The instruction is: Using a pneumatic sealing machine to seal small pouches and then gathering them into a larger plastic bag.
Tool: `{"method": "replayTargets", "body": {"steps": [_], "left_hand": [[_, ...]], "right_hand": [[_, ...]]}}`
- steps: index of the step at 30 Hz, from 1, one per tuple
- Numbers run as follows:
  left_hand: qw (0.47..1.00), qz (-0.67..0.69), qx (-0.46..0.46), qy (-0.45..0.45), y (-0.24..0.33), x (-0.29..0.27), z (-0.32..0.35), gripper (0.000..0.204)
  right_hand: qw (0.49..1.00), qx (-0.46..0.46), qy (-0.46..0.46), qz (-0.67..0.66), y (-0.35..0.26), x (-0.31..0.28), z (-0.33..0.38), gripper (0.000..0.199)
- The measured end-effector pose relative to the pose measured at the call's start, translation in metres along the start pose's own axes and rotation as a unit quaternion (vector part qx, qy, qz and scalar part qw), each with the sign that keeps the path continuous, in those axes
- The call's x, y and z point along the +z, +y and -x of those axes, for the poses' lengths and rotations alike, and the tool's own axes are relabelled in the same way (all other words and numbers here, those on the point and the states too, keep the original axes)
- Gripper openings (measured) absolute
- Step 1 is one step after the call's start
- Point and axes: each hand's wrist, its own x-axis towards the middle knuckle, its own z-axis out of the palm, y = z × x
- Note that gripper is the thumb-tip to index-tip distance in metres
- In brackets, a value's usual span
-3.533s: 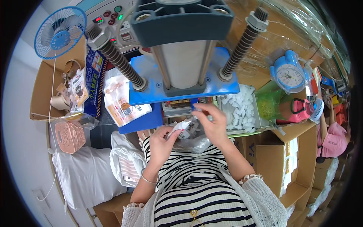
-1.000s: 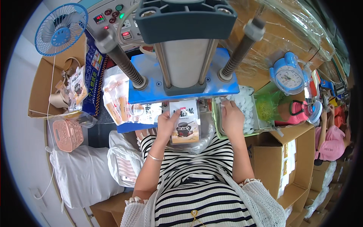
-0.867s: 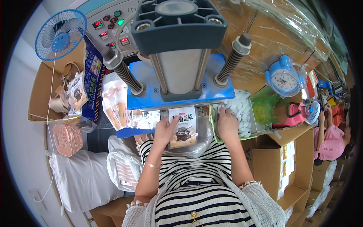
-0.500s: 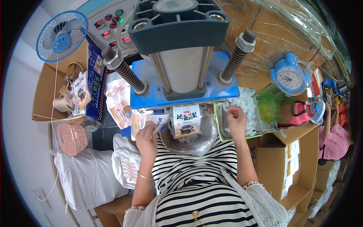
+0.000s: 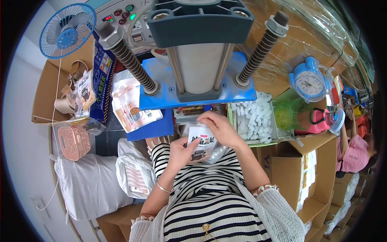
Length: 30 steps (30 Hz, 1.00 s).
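Note:
A white printed pouch [image 5: 204, 133] with a dark pot picture hangs just in front of the press. My left hand [image 5: 182, 153] grips it at its left side, thumb across the front. Over the pouch's top edge, my right hand [image 5: 221, 130] curls with fingers pinched together; whatever lies between them is hidden. The press [image 5: 197, 68] stands beyond my hands, with a blue plate [image 5: 234, 97] under its cylinder. Below the pouch, part of a clear plastic bag [image 5: 218, 155] shows above my lap.
Right of the press, a tray [image 5: 254, 142] holds many small white plastic pieces. More printed pouches [image 5: 133, 111] lie on a blue block [image 5: 155, 131] at left. Cardboard boxes [image 5: 287, 167] flank my right side. A blue clock [image 5: 309, 82] and pink bottle [image 5: 314, 121] stand farther right.
My right hand has come left from the tray to the pouch's top edge. My left hand has moved right with a pouch. The pouch that hung under the press is no longer visible there.

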Motion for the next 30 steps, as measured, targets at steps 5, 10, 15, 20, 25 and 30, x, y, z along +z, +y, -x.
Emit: {"method": "replayTargets", "body": {"steps": [5, 10, 15, 20, 25, 30], "left_hand": [[0.995, 0.093, 0.019, -0.010, -0.030, -0.001, -0.027, 0.024], [0.994, 0.105, 0.010, 0.042, -0.031, -0.008, -0.059, 0.025], [0.900, -0.409, 0.080, 0.127, 0.028, -0.028, -0.045, 0.032], [0.682, -0.559, 0.296, 0.368, 0.004, -0.060, -0.038, 0.035], [0.759, -0.527, 0.288, 0.253, -0.048, -0.052, -0.013, 0.033], [0.841, -0.367, 0.296, 0.264, -0.060, -0.073, -0.025, 0.019]], "right_hand": [[0.963, 0.132, 0.220, -0.077, 0.025, 0.013, 0.013, 0.014], [0.908, 0.098, 0.280, 0.296, 0.043, -0.030, 0.021, 0.014], [0.900, 0.059, 0.251, 0.352, 0.065, -0.018, 0.028, 0.017], [0.905, 0.081, 0.251, 0.334, 0.058, -0.020, 0.027, 0.017], [0.904, 0.078, 0.280, 0.313, 0.068, -0.021, 0.018, 0.021], [0.927, 0.195, 0.295, 0.124, 0.049, -0.026, 0.025, 0.021]]}}
